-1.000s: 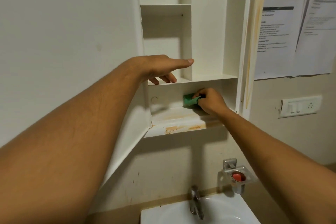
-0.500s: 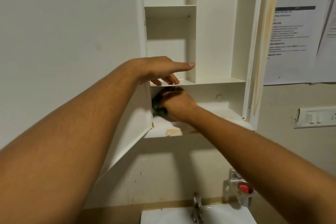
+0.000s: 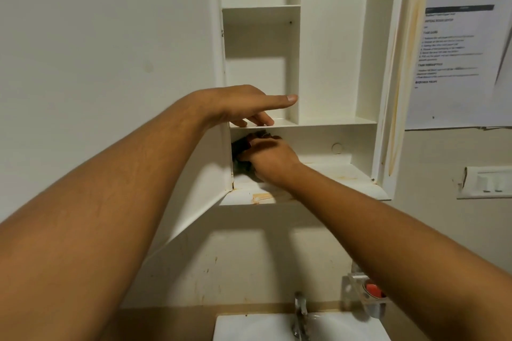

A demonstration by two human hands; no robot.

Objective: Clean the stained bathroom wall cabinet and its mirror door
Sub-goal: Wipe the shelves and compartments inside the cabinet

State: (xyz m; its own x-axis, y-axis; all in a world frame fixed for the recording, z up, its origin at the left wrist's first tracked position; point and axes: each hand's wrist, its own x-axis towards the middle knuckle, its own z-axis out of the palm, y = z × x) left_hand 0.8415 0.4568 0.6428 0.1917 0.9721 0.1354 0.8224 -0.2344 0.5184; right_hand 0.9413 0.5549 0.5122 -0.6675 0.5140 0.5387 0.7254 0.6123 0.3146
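Note:
The white wall cabinet [image 3: 332,63] hangs open in front of me, its door [image 3: 110,63] swung out to the left. Orange-brown stains mark the bottom shelf [image 3: 340,174] and the right frame [image 3: 399,91]. My left hand [image 3: 249,105] rests on the middle shelf's left end with straight fingers, thumb pointing right. My right hand [image 3: 268,160] is inside the bottom compartment at its far left corner, gripping a dark green scrub pad [image 3: 239,147] pressed against the left side wall. The pad is mostly hidden by my fingers and shadow.
A white sink [image 3: 277,327] with a chrome tap [image 3: 300,315] sits below. A chrome holder with something red in it [image 3: 371,293] hangs on the wall at lower right. Printed sheets [image 3: 454,58] and a switch plate [image 3: 487,183] are on the right wall.
My right hand has carried the scrub pad from the middle of the bottom compartment to its left corner, then slightly higher against the side wall. My left hand has stayed on the shelf.

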